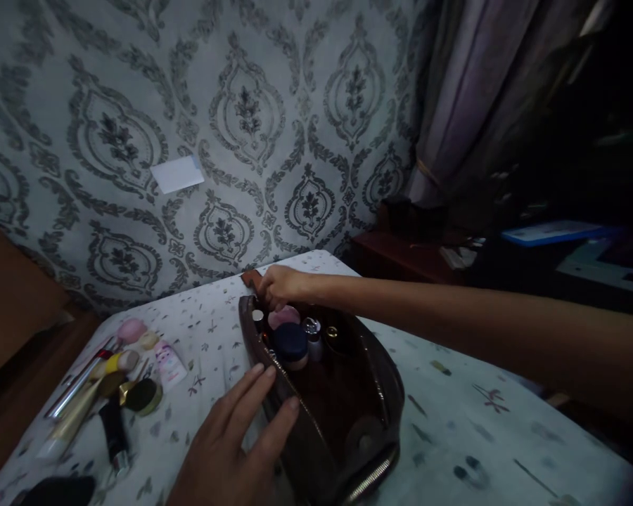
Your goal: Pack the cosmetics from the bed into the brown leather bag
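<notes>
A dark brown zip pouch (393, 379) lies open on the table, its zip edges spread apart. Inside it are a dark blue round-capped container (289, 342), a pink item (283, 318), a small clear-capped bottle (312, 329), a silver-topped item (258, 318) and something with a gold ring (332, 332). My left hand (237, 436) rests its spread fingertips against the pouch's near left rim. At the pouch's far end, my right hand (285, 284) has its fingers curled round an orange-brown leather-like piece (251, 280); whether it belongs to the pouch I cannot tell.
Several cosmetics lie at the left on the patterned tablecloth (211, 337), among them a cream tube (68, 422), a pink-white tube (169, 363) and a black tube (114, 432). Patterned wallpaper (247, 105) stands behind. A curtain (454, 98) hangs at the right.
</notes>
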### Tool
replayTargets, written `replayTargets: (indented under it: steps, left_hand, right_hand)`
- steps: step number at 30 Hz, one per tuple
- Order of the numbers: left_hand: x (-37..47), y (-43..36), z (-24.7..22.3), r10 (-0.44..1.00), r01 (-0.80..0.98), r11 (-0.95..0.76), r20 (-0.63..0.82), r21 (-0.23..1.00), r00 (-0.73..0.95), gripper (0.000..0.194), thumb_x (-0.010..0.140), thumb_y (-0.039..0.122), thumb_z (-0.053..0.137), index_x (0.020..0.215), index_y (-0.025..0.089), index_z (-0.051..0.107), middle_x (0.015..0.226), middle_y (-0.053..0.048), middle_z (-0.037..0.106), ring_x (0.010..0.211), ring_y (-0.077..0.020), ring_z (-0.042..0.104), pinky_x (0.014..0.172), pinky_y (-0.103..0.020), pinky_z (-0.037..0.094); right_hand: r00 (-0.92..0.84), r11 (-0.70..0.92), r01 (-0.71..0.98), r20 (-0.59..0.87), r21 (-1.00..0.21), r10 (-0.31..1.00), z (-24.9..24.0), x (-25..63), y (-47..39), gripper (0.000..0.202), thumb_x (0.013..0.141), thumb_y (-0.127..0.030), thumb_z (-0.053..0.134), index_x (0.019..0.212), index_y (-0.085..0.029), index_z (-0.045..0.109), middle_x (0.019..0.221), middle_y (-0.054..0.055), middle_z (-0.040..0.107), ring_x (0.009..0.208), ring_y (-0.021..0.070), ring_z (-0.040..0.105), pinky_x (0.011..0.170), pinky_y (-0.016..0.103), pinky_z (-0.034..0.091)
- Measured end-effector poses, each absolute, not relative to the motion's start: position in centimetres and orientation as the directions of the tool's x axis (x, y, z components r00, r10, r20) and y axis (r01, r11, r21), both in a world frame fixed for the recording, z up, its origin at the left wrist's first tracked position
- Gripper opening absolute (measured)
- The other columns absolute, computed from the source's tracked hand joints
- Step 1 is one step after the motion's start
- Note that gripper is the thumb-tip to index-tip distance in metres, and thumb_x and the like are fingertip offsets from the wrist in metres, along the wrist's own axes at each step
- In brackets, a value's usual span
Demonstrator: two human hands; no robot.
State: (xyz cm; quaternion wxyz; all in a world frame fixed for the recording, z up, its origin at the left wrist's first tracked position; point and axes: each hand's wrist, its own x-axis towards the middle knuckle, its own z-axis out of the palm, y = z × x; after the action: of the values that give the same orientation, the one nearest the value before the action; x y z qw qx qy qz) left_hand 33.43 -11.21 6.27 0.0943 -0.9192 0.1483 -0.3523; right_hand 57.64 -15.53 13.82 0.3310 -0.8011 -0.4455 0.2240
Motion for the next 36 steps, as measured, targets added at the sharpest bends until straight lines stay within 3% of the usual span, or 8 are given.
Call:
replayTargets:
  steps: [3,11,14,16,20,26,30,36]
  left_hand:
    - [33.4,-11.9,6.4,-0.293,-0.190,-0.956,0.651,-0.225,0.701,0.050,0.086,0.001,0.043,0.129,0.021,0.060,0.138,-0.014,0.055,0.138,-0.0232,0.045,0.097,-0.034,0.057]
    - [32.4,-12.7,5.3,-0.129,-0.070,-0.990,0.577,-0.123,0.806,0.044,0.100,0.026,0.040,0.143,0.030,0.050,0.155,-0.005,0.042,0.146,-0.0235,0.037,0.102,-0.035,0.053]
    - [31.8,-12.4,4.4,-0.119,-0.073,-0.991,0.516,-0.108,0.848,0.052,0.101,0.046,0.041,0.150,0.032,0.039,0.160,-0.007,0.033,0.148,-0.0288,0.034,0.102,-0.039,0.053]
    - [31.2,-12.1,4.0,-0.120,-0.090,-0.992,0.498,-0.084,0.859,0.059,0.100,0.055,0.041,0.153,0.032,0.033,0.162,-0.008,0.030,0.147,-0.0294,0.034,0.101,-0.040,0.052]
    - [29.6,-11.0,3.0,-0.085,-0.081,-0.996,0.482,-0.029,0.872,0.049,0.103,0.039,0.039,0.151,0.027,0.035,0.157,-0.009,0.039,0.146,-0.0228,0.035,0.105,-0.035,0.049]
    - [28.1,-8.5,-0.6,-0.080,-0.095,-0.996,0.494,0.005,0.866,0.038,0.099,0.024,0.043,0.134,0.016,0.050,0.140,-0.011,0.055,0.132,-0.0208,0.050,0.108,-0.032,0.044]
    - [27.8,-7.4,-2.6,-0.127,-0.157,-0.987,0.415,0.038,0.901,0.031,0.097,0.029,0.049,0.124,0.015,0.056,0.131,-0.010,0.058,0.125,-0.0212,0.053,0.104,-0.032,0.046]
    - [28.4,-6.7,-3.7,-0.142,-0.172,-0.983,0.343,0.059,0.929,0.029,0.097,0.038,0.052,0.114,0.015,0.062,0.132,-0.010,0.057,0.120,-0.0217,0.055,0.098,-0.032,0.049]
  right_hand:
    - [0.517,-0.355,0.591,0.002,-0.725,0.856,16.3,56.6,-16.6,0.019,0.096,-0.011,0.048,0.085,-0.011,0.063,0.067,-0.001,0.063,0.051,0.0068,0.057,0.050,0.017,0.045]
    - [0.269,-0.040,0.796,0.294,-0.603,0.917,18.7,51.5,-17.4,0.033,0.085,-0.034,0.056,0.055,-0.021,0.051,0.048,-0.002,0.049,0.045,0.0100,0.045,0.044,0.022,0.033]
    - [0.149,0.014,0.846,0.261,-0.533,0.954,18.2,49.6,-16.1,0.015,0.083,-0.029,0.056,0.075,-0.023,0.067,0.052,-0.002,0.055,0.048,0.0125,0.050,0.048,0.024,0.037]
    - [0.104,0.019,0.877,0.229,-0.480,0.968,17.8,48.3,-15.1,0.018,0.083,-0.025,0.056,0.094,-0.026,0.071,0.060,-0.001,0.063,0.054,0.0147,0.056,0.052,0.025,0.041]
    - [0.015,0.040,0.938,0.157,-0.343,0.987,17.5,46.2,-12.7,0.022,0.088,-0.025,0.057,0.102,-0.025,0.073,0.074,0.003,0.070,0.072,0.0186,0.065,0.063,0.028,0.045]
    - [-0.066,0.040,0.982,-0.134,-0.183,0.989,17.0,42.9,-6.1,0.027,0.089,-0.012,0.053,0.106,-0.018,0.074,0.085,0.006,0.074,0.083,0.0180,0.069,0.071,0.024,0.047]
    - [-0.086,0.064,0.988,-0.155,-0.143,0.984,14.8,40.7,0.5,0.019,0.090,-0.011,0.058,0.099,-0.013,0.074,0.104,0.011,0.074,0.104,0.0219,0.067,0.089,0.029,0.050]
    - [-0.081,0.065,0.987,-0.107,-0.145,0.991,9.6,38.5,9.7,0.029,0.097,-0.034,0.061,0.119,-0.015,0.063,0.124,0.009,0.064,0.111,0.0231,0.063,0.095,0.046,0.053]
